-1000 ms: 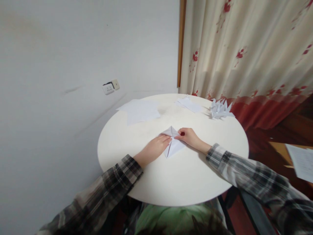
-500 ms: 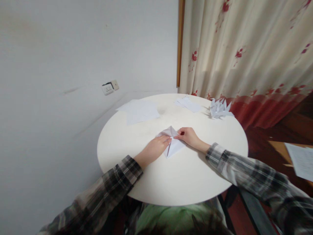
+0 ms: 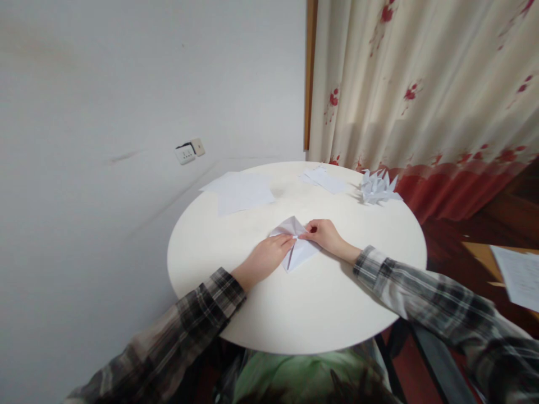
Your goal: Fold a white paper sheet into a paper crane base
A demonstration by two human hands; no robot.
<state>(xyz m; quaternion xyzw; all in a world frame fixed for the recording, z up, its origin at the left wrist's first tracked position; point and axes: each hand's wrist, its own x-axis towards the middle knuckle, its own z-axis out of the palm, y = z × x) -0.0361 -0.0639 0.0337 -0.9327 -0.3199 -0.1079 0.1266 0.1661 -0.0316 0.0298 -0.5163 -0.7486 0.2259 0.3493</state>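
Observation:
A partly folded sheet of white paper (image 3: 301, 256) lies on the round white table (image 3: 311, 314), one corner toward me, with a crease line down its middle. My left hand (image 3: 267, 255) rests flat over its left side, fingers stretched out and pressing on the paper near the centre. On the right edge, my right hand (image 3: 324, 234) pinches the paper between thumb and index finger. The fingertips of both hands nearly meet at the middle of the sheet. Part of the left side is hidden beneath my left hand.
Large white sheets (image 3: 244, 193) lie at the table's back left. Smaller white paper pieces (image 3: 326, 179) are at the back, beside a cluster of folded paper cranes (image 3: 378, 188). A wall socket (image 3: 185, 153) is at left, a curtain (image 3: 421, 101) behind. Printed paper (image 3: 517, 275) lies at far right.

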